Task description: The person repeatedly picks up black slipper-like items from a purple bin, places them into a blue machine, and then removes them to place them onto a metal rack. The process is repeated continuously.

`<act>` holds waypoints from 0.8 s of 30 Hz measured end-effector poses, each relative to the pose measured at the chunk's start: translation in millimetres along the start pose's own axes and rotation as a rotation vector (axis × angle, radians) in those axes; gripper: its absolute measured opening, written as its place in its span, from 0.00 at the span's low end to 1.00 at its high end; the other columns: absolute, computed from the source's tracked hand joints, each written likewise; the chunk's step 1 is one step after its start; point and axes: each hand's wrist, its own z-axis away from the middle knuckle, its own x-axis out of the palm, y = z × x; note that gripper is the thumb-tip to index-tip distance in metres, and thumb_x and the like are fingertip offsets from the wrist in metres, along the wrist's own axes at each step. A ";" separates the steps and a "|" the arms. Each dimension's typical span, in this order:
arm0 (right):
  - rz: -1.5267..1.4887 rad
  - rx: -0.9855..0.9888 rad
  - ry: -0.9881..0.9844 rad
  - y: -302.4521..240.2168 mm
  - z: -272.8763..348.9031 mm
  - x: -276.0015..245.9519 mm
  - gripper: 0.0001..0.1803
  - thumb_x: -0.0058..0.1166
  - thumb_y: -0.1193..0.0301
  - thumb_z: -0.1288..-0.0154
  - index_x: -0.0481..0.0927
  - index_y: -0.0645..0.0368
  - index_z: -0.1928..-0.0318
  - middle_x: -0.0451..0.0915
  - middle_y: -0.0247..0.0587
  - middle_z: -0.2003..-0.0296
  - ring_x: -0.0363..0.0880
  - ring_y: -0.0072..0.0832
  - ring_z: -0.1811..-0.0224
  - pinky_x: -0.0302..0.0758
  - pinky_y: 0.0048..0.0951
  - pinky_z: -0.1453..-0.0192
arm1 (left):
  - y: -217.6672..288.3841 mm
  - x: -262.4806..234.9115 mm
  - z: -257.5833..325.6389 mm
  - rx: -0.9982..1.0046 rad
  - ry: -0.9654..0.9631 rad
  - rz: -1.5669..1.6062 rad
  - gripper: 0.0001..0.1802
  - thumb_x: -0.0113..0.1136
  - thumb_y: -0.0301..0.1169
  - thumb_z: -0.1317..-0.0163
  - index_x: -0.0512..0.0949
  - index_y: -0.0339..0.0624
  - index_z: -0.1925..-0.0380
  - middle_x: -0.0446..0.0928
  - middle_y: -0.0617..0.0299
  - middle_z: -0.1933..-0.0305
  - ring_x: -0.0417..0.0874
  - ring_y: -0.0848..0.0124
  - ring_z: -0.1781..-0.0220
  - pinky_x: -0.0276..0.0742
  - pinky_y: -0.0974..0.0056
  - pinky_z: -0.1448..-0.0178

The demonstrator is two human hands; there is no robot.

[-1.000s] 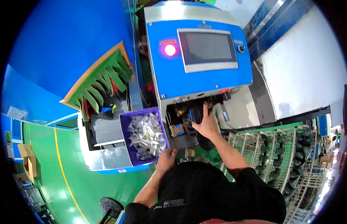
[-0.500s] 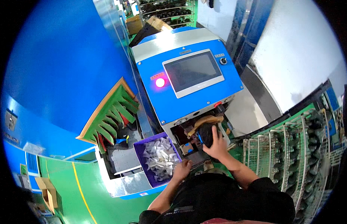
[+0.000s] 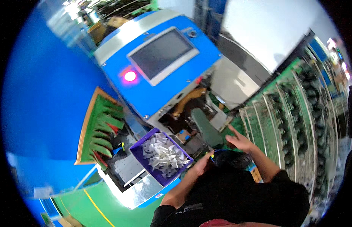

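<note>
The fingers of the left hand lie close together and fairly straight, the palm turned toward the body, with the bare forearm running down to a black sleeve; their tips rest against the left edge of a dark rounded shoe-like piece with a blue rim, though whether they pinch it or only touch it cannot be told. Left of that hand sits a purple rectangular plastic bin heaped with crumpled white paper wads, standing on the grey metal bench of the machine, just beside the wrist. Farther left a wooden-framed board leans upright, carrying rows of flat green pointed inserts. Above the bin rises the blue machine housing with a grey-framed dark touch screen and a glowing pink round lamp; beneath it a dark work cavity holds a smooth grey-green foot-shaped form tilted toward the person. The dark piece lies between the two hands, close to the chest, below that form. The right hand hovers just above the piece's right side, fingers loosely spread and the forefinger extended toward the form, holding nothing that can be seen. To its right stand green wire racks lined with rows of dark rounded items, blurred by the lens.
</note>
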 end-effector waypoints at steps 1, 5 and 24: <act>0.008 -0.098 -0.080 -0.3 -23.2 6.8 0.57 0.64 0.44 0.35 0.47 0.56 0.18 0.76 0.57 0.35 0.75 0.41 0.32 0.67 0.42 0.27 | -3.5 13.4 11.4 0.046 0.036 0.042 0.31 0.63 0.55 0.31 0.77 0.45 0.40 0.82 0.55 0.42 0.82 0.62 0.42 0.77 0.55 0.35; -0.675 -0.216 -0.306 -10.3 -87.8 70.8 0.47 0.67 0.73 0.36 0.57 0.55 0.20 0.70 0.47 0.29 0.69 0.35 0.29 0.64 0.37 0.24 | -18.6 -1.3 11.6 0.258 0.289 -0.054 0.28 0.66 0.49 0.35 0.74 0.45 0.41 0.80 0.57 0.47 0.83 0.60 0.47 0.81 0.55 0.39; -0.377 0.379 1.293 346.7 129.3 -145.7 0.45 0.62 0.52 0.34 0.63 0.66 0.26 0.78 0.64 0.39 0.79 0.56 0.39 0.75 0.48 0.35 | -6.0 147.9 -64.5 0.401 0.578 -1.240 0.35 0.61 0.54 0.30 0.78 0.32 0.39 0.80 0.58 0.44 0.79 0.69 0.46 0.73 0.62 0.39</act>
